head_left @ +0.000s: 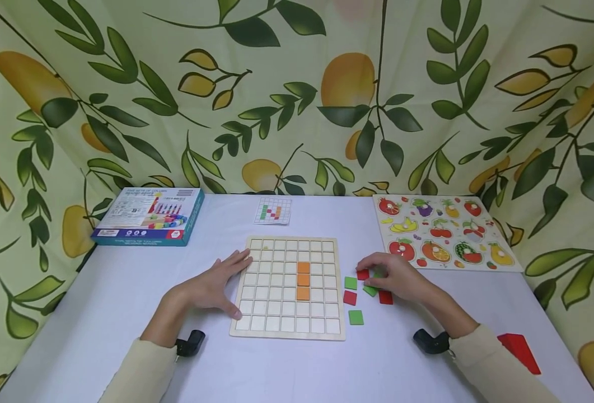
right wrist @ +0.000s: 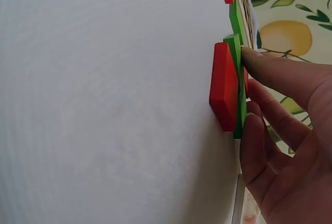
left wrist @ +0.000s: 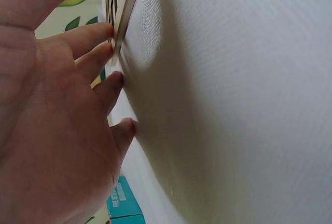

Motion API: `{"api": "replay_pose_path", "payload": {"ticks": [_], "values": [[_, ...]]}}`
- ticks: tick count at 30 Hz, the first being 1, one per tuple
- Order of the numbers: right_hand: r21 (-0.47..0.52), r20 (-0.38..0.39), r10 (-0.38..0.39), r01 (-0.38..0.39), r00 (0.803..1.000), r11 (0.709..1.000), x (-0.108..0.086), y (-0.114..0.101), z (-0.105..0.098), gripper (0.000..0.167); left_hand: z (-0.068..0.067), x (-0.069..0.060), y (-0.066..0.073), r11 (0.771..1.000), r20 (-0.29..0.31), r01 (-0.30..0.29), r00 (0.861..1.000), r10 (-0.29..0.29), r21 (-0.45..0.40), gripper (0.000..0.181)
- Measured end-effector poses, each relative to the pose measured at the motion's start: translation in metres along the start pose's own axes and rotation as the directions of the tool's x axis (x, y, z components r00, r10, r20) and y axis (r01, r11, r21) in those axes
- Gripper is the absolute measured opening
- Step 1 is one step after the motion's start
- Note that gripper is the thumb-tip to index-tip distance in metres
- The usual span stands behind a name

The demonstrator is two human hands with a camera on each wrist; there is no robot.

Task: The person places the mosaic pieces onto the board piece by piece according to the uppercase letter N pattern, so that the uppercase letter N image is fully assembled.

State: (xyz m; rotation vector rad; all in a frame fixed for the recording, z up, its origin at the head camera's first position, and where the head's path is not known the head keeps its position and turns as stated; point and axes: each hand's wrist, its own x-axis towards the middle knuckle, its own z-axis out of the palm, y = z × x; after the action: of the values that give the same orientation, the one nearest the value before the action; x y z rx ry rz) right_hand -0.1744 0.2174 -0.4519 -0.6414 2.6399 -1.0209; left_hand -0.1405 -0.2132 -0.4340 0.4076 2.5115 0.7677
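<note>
My left hand [head_left: 211, 285] is spread along the left edge of a wooden grid board [head_left: 289, 334], its thumb and fingertips touching the frame. In the left wrist view, fingertips of the left hand [left wrist: 62, 115] meet the board's edge and the white cloth. Three orange tiles [head_left: 303, 280] fill a short column of the grid. Right of the board, my right hand [head_left: 400, 277] reaches over loose red and green square tiles. The right wrist view has thumb and fingers of the right hand [right wrist: 285, 115] apart around a red tile [right wrist: 246, 81], beside green tiles [right wrist: 236, 22].
A small pattern card [head_left: 272, 211] lies behind the board. At the back left is a teal-edged box [head_left: 148, 215]; at the back right, a fruit puzzle board [head_left: 445, 232]. A red block [head_left: 520, 352] sits near the right forearm. A leaf-patterned curtain [head_left: 286, 112] hangs behind.
</note>
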Motion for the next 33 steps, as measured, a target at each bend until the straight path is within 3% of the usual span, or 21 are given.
{"api": "replay_pose_path", "payload": {"ticks": [22,33], "values": [[0.030,0.003,-0.019,0.018,1.000,0.999,-0.0015,0.0030,0.0025,0.019,-0.0014,0.0021,0.0008,1.000,-0.004,-0.024,1.000,0.024,0.006,0.124],[-0.024,0.035,0.005,-0.005,0.999,1.000,0.0005,-0.0004,0.0018,0.018,-0.0013,-0.0027,0.0002,0.999,-0.019,-0.052,0.998,0.052,-0.001,0.123]]}}
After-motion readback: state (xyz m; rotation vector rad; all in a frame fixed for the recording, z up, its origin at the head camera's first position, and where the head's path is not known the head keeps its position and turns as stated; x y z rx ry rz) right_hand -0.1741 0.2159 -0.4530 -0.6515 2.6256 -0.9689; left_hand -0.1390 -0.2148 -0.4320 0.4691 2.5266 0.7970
